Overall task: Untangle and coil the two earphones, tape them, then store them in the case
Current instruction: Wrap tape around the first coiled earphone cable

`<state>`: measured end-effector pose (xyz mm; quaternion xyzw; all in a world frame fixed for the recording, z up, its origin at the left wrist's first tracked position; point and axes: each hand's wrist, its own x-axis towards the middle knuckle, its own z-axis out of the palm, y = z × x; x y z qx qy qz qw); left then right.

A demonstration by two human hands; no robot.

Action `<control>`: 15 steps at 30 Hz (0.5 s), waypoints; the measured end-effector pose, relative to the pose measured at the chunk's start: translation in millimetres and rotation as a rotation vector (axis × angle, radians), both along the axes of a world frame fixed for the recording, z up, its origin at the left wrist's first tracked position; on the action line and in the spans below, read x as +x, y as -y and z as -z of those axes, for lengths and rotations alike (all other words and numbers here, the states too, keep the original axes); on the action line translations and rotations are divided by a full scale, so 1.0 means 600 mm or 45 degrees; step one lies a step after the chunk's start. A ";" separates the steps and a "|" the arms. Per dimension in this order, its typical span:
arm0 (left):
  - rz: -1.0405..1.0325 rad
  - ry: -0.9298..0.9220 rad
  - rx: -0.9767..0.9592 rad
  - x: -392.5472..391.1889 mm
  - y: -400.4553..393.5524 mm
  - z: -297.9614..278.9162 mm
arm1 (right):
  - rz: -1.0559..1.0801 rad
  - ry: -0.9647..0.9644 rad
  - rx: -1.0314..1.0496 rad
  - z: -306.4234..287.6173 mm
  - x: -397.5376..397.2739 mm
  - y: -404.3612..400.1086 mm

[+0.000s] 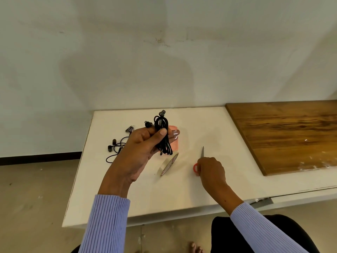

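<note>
Coiled earphone (162, 136): pinched in left hand (140, 147) above the tabletop (228, 136), a tape strip on a fingertip ready to bind it.
Right hand (211, 168): closed on scissors (197, 165).
Second earphone (118, 145): loose at left edge.
Tape roll (168, 165): mid-tabletop.
Pink case (174, 139): behind the coil.

I see a smooth matt white counter (228, 179) and, at its 3 o'clock side, a glossy brown wooden board (284, 136) with strong grain. The scissors' thin blade (203, 152) looks like grey metal, their red handle loop (195, 168) plastic. The black coiled earphone cable (164, 137) has a slight rubbery sheen. My ribbed lilac knit sleeves (105, 225) are soft cloth.
</note>
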<state>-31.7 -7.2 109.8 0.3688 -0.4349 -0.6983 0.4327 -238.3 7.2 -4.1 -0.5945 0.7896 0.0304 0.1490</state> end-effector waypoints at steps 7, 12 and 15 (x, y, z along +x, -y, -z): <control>0.020 -0.014 0.001 -0.003 0.000 0.000 | 0.072 0.067 -0.141 0.000 0.005 0.003; 0.026 -0.036 0.011 -0.005 0.001 0.002 | 0.058 0.066 -0.103 -0.005 0.006 0.003; 0.030 -0.045 0.022 -0.005 0.001 0.002 | 0.054 0.036 -0.063 -0.009 0.010 0.000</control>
